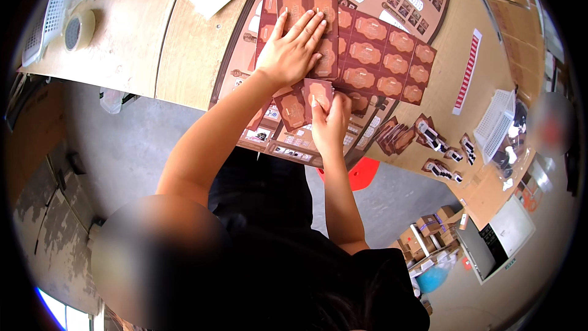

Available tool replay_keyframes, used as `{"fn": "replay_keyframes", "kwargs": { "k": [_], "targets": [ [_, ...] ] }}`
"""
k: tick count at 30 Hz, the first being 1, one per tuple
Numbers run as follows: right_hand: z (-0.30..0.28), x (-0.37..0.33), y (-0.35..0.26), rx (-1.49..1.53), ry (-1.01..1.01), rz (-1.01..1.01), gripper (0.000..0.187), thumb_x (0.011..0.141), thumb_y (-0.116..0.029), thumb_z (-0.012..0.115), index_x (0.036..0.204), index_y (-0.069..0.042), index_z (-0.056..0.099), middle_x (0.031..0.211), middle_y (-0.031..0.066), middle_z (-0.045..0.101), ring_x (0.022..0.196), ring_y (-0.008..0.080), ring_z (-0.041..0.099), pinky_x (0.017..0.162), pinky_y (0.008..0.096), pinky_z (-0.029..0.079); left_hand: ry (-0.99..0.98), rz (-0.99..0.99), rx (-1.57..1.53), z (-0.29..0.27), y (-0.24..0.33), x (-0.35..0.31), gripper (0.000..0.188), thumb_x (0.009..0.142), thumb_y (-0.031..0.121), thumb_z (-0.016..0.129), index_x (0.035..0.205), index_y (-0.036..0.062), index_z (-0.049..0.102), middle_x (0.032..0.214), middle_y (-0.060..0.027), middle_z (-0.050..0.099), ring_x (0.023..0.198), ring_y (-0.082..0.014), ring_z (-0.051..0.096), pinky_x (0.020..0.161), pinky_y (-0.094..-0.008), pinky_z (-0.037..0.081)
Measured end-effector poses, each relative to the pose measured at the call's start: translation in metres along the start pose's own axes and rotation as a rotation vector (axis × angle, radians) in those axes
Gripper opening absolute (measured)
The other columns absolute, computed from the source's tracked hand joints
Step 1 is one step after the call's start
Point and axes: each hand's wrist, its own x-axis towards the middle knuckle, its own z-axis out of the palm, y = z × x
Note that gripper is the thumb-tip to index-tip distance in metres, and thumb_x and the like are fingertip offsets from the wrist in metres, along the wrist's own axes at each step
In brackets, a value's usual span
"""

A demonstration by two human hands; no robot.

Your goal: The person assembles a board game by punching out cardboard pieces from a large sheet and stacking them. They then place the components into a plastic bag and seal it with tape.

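My left hand (289, 55) lies flat, fingers stretched out, on a sheet of dark red cards (293, 1) with orange label shapes. Just below it, my right hand (331, 121) pinches a single dark red card (318, 92) of the same kind. Another such card (293, 109) lies tilted to the left of the right hand. More card sheets (390, 56) spread out to the right, partly overlapping. Under them all is a large brown printed sheet (294, 153) with small pictures.
Small stacks of cards (395, 136) and bundles with black-and-white pieces (432, 136) lie at the right. Beyond are a red-and-white striped strip (467, 72) and a white plastic basket (495, 124). A tape roll (79, 29) and a light blue basket (52, 9) are at the far left.
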Motion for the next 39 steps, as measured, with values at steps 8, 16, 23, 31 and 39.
{"fn": "replay_keyframes", "kwargs": {
  "k": [8, 16, 23, 31, 39],
  "targets": [
    [-0.005, -0.024, 0.005, 0.196, -0.11, -0.002, 0.023, 0.078, -0.008, 0.059, 0.093, 0.004, 0.047, 0.105, 0.0187, 0.044, 0.097, 0.0321, 0.045, 0.086, 0.0388, 0.035, 0.504, -0.251, -0.342, -0.048, -0.014, -0.065, 0.036, 0.066, 0.003, 0.062, 0.101, 0.0062, 0.052, 0.1, -0.0133, 0.05, 0.092, -0.0309, 0.049, 0.08, -0.0401, 0.039],
    [0.016, -0.035, -0.032, -0.286, -0.16, -0.139, 0.025, 0.069, -0.007, 0.063, 0.083, 0.003, 0.045, 0.119, 0.0241, 0.035, 0.106, 0.0424, 0.037, 0.086, 0.0505, 0.032, 0.124, -0.673, -0.167, -0.04, 0.025, -0.144, 0.071, 0.049, 0.026, 0.08, 0.106, 0.0029, 0.044, 0.097, -0.0108, 0.049, 0.089, -0.029, 0.05, 0.074, -0.0385, 0.042],
    [0.029, -0.038, -0.022, -0.091, -0.171, -0.057, 0.031, 0.072, -0.006, 0.061, 0.094, 0.004, 0.042, 0.095, 0.0229, 0.046, 0.087, 0.0397, 0.046, 0.078, 0.0444, 0.038, -0.061, -0.732, -0.312, -0.035, 0.013, -0.133, 0.056, 0.059, 0.026, 0.076, 0.102, 0.004, 0.047, 0.085, -0.0109, 0.058, 0.075, -0.0269, 0.057, 0.064, -0.0358, 0.045],
    [0.003, -0.028, -0.025, 0.751, -0.085, 0.181, 0.044, 0.083, -0.003, 0.053, 0.121, 0.003, 0.03, 0.109, 0.0084, 0.046, 0.093, 0.0141, 0.05, 0.083, 0.0266, 0.042, -0.184, -0.998, -1.844, -0.06, 0.019, -0.128, 0.023, 0.086, 0.007, 0.052, 0.107, -0.0019, 0.052, 0.093, -0.0059, 0.06, 0.079, -0.0125, 0.059, 0.07, -0.0265, 0.05],
    [-0.015, -0.024, -0.017, 0.834, -0.528, 0.282, 0.037, 0.082, -0.003, 0.054, 0.116, 0.003, 0.039, 0.099, 0.0059, 0.054, 0.089, 0.0098, 0.052, 0.079, 0.0254, 0.044, -0.318, -0.915, -1.919, -0.053, 0.004, -0.129, 0.026, 0.087, 0.01, 0.047, 0.109, -0.0033, 0.05, 0.092, -0.0061, 0.059, 0.08, -0.013, 0.058, 0.072, -0.0269, 0.048]
  ]
}}
